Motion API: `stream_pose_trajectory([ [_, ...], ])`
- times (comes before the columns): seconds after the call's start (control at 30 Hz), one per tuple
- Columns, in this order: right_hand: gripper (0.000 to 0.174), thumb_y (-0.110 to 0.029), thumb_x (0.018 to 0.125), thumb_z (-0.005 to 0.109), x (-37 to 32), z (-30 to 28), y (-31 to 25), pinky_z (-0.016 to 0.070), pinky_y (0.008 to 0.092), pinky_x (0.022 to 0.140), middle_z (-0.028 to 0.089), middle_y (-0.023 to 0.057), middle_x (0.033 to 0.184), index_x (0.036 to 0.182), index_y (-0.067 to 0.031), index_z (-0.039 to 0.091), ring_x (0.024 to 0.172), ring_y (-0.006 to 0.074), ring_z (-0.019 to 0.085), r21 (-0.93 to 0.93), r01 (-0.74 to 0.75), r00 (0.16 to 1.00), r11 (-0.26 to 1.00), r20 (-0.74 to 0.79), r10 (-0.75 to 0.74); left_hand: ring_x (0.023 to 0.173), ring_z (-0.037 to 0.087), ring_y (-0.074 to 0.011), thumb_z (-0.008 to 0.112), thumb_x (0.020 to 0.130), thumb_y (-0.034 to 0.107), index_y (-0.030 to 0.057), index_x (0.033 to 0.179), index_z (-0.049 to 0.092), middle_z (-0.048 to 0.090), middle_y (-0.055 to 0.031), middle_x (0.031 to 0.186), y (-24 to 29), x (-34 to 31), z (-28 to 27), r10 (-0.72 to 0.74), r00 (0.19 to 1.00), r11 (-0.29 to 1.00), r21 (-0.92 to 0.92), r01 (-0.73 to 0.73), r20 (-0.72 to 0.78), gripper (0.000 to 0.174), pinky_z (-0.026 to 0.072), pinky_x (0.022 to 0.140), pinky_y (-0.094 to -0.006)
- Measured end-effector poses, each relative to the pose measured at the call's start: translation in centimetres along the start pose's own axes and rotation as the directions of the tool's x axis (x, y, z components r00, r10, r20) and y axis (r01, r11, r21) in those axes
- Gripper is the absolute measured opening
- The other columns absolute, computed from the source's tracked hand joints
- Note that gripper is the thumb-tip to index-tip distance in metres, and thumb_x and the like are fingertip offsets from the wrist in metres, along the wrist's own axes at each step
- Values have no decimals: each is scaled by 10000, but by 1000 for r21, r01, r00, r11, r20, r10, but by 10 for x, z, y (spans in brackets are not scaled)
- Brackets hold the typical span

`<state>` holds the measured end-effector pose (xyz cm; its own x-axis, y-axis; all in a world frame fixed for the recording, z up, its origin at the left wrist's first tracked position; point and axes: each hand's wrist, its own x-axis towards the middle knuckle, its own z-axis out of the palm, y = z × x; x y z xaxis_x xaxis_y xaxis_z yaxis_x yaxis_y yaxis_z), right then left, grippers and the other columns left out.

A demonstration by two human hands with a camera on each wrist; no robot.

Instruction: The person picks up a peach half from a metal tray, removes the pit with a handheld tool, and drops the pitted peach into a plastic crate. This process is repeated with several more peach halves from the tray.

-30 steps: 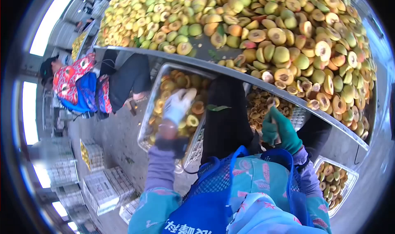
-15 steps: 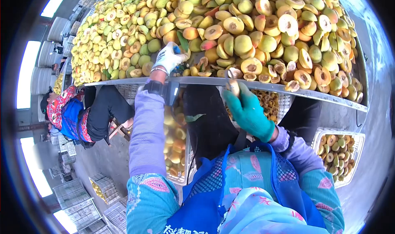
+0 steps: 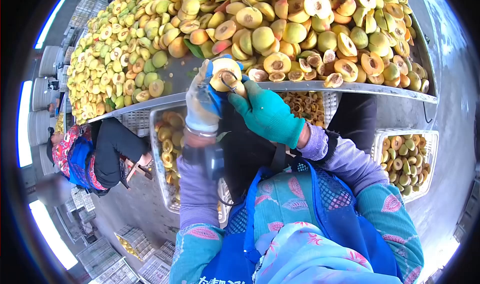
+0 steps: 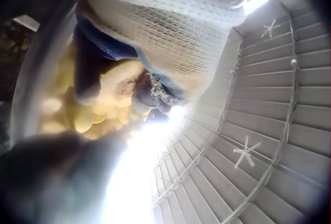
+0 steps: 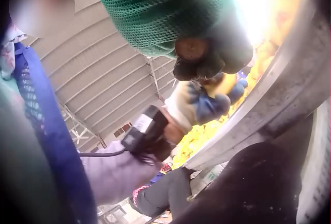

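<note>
My left hand (image 3: 201, 101), in a white glove with blue fingertips, holds a halved yellow peach (image 3: 222, 65) just above the near edge of the metal table, cut face up. My right hand (image 3: 274, 109), in a green knit glove, grips a pitting knife (image 3: 239, 88) with a curved metal loop. The loop lies over the middle of the peach's cut face. The round end of its wooden handle (image 5: 192, 50) pokes out of the green glove in the right wrist view. Blurred, part of the peach (image 4: 121, 82) shows between gloved fingers in the left wrist view.
Heaped peach halves (image 3: 280, 29) cover the table, whose metal rim (image 3: 300, 85) runs above my knees. Crates of peaches stand by my left leg (image 3: 161, 184) and to the right (image 3: 433, 149). Between my legs sit dark cut pieces (image 3: 306, 106). Another person (image 3: 80, 156) sits at the left.
My left hand has gone from the left crate up to the table and now brings a halved peach to the knife. My right hand has risen from my lap to meet it.
</note>
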<state>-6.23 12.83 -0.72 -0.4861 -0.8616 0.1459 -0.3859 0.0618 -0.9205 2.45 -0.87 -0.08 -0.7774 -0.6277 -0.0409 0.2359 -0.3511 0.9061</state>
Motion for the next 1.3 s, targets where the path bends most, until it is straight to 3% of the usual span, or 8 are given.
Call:
stream_pose_trajectory([
  [0.13, 318, -298, 942, 564, -10, -1, 5, 457, 524, 541, 602, 243, 683, 1022, 2, 491, 646, 451, 601, 61, -30, 995, 998, -98, 36, 983, 646, -258, 478, 1001, 197, -60, 1246, 507, 618, -206, 1154, -24, 2, 17, 378, 922, 723, 594, -354, 89, 357, 554, 845, -366],
  [0.2, 319, -289, 938, 573, -14, -3, 4, 458, 528, 544, 601, 248, 684, 1023, 6, 485, 650, 454, 602, 91, -75, 987, 993, -132, 87, 920, 660, -245, 494, 1004, 238, -58, 1223, 519, 618, -178, 1179, -16, 0, 38, 39, 997, 999, -25, -41, -74, 369, 561, 830, -356],
  [0.67, 318, -268, 949, 536, -15, 5, 40, 462, 530, 608, 591, 301, 785, 1001, 40, 480, 722, 486, 589, 244, -117, 985, 963, -94, 144, 629, 502, -50, 559, 984, 235, -36, 997, 642, 578, 3, 723, -30, 15, 78, 95, 952, 976, 215, -32, -290, 284, 395, 546, -209],
  [0.8, 347, -339, 958, 539, -17, -38, 7, 455, 344, 445, 569, 105, 650, 970, 9, 535, 497, 215, 575, 480, -494, 870, 725, 291, 399, 664, 568, -68, 566, 978, 219, -35, 1060, 651, 632, -20, 777, -20, 16, 70, -58, 985, 977, 196, 90, -165, 281, 455, 580, -208],
  [0.9, 344, -359, 970, 514, -23, -21, 5, 411, 271, 388, 513, 31, 600, 927, -18, 532, 443, 118, 512, 533, -399, 917, 746, 225, 330, 716, 641, -103, 577, 968, 188, -16, 1084, 661, 689, -67, 872, -9, 25, 49, -283, 957, 929, 263, 259, 60, 249, 525, 643, -226],
  [1.07, 393, -437, 974, 463, -27, -32, 1, 391, 270, 354, 503, 20, 570, 875, -59, 508, 404, 116, 484, 762, -643, 749, -75, 646, 149, 697, 675, -188, 585, 957, 212, -41, 1091, 629, 686, -117, 872, -17, 9, 70, -203, 957, 976, 36, 215, -206, 290, 568, 585, -315],
  [1.2, 358, -428, 987, 449, -29, -40, -21, 374, 275, 342, 492, 10, 569, 873, -94, 506, 384, 115, 451, 505, -655, 754, 562, 481, 447, 650, 670, -235, 557, 963, 209, -44, 1034, 620, 681, -152, 882, -46, 11, 49, -180, 970, 983, -71, 170, -166, 271, 560, 533, -348],
  [1.3, 379, -445, 975, 459, -30, -35, 1, 375, 252, 338, 510, 20, 577, 885, -81, 513, 400, 113, 484, 660, -717, 668, -222, 743, 51, 631, 663, -247, 524, 976, 232, -37, 1043, 618, 673, -169, 845, -40, 4, 43, -261, 960, 954, -176, 241, -98, 293, 550, 527, -336],
])
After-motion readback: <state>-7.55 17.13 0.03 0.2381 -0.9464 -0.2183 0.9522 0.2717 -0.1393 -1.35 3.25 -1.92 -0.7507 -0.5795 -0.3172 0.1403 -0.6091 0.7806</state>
